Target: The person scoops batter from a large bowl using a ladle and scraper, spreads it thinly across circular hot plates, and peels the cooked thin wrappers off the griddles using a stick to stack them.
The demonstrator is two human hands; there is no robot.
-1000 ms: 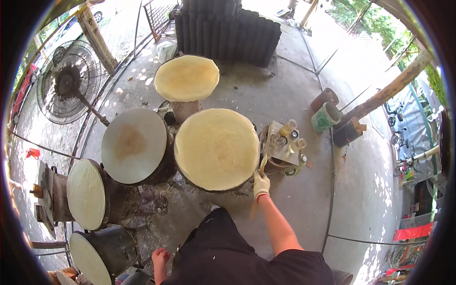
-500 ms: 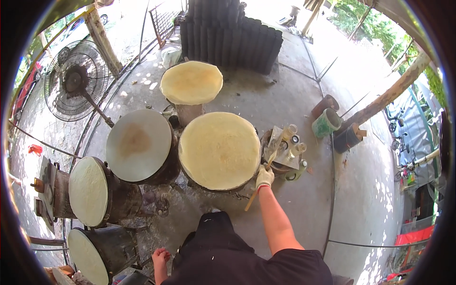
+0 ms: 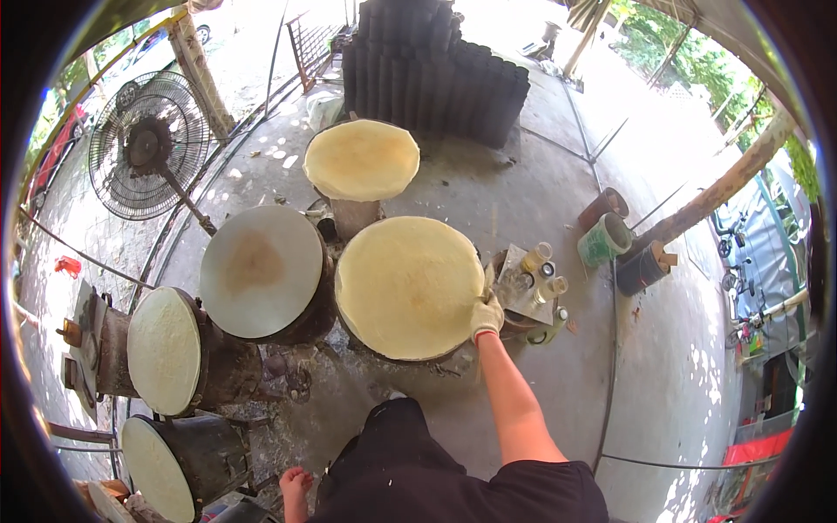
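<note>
My right hand [image 3: 487,315], in a pale work glove, is closed round a wooden-handled scraper [image 3: 489,281]. It is at the right rim of a large round griddle, whose top is covered by a thin pale-yellow flatbread [image 3: 410,288]. The scraper's blade stands by the bread's edge; whether it touches the bread I cannot tell. Down at the lower edge, my bare left hand [image 3: 296,482] hangs beside my leg with its fingers curled and nothing visible in them.
A bare griddle [image 3: 259,272] stands left of the covered one. More round sheets lie on griddles at the far side [image 3: 362,159] and left [image 3: 164,351]. Jars [image 3: 538,256] crowd a small stand at right. Buckets [image 3: 605,240], a fan [image 3: 148,146] and stacked black cylinders [image 3: 436,87] stand around.
My right hand has brought the scraper from beside the jar stand to the large griddle's right rim. The whole view has shifted slightly. My left hand stays low, its fingers curled more.
</note>
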